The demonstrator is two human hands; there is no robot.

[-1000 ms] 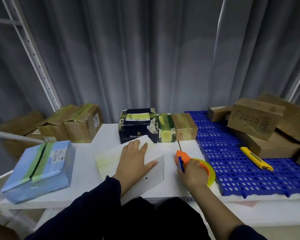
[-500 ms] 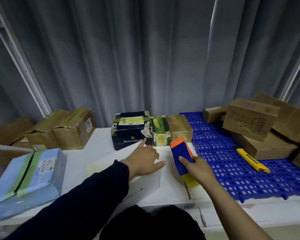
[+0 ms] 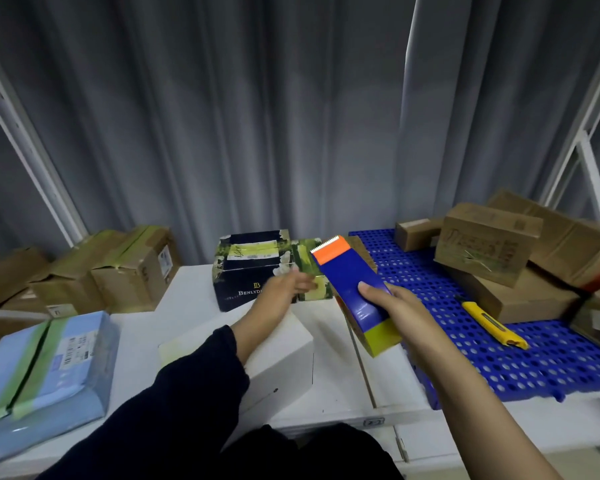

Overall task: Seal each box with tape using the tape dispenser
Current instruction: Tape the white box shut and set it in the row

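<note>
Over table (image 3: 194, 299) | right grip (image 3: 397, 306) grasps tape dispenser (image 3: 350, 282) | left grip (image 3: 278, 289) seemingly released, before navy box (image 3: 243, 273)

Backdrop: a grey curtain (image 3: 222, 116) hangs in deep vertical folds across the whole back of the scene and drops behind the counter.
Left frame: a white metal upright (image 3: 25, 140) slants across the curtain from the upper left.
Right frame: white shelving posts (image 3: 584, 140) rise at the right edge, in front of the curtain.
Counter: a white counter (image 3: 194, 292) runs from left to right, and a thin seam (image 3: 361, 368) splits its top near the middle.
Right surface: a blue plastic grid panel (image 3: 551, 362), full of round holes, covers the counter's right part.
Front edge: a small label (image 3: 373, 421) sits on the white front below the seam.
Light: dim and cool, with one pale bright strip (image 3: 411, 81) running down a curtain fold at upper right.
</note>
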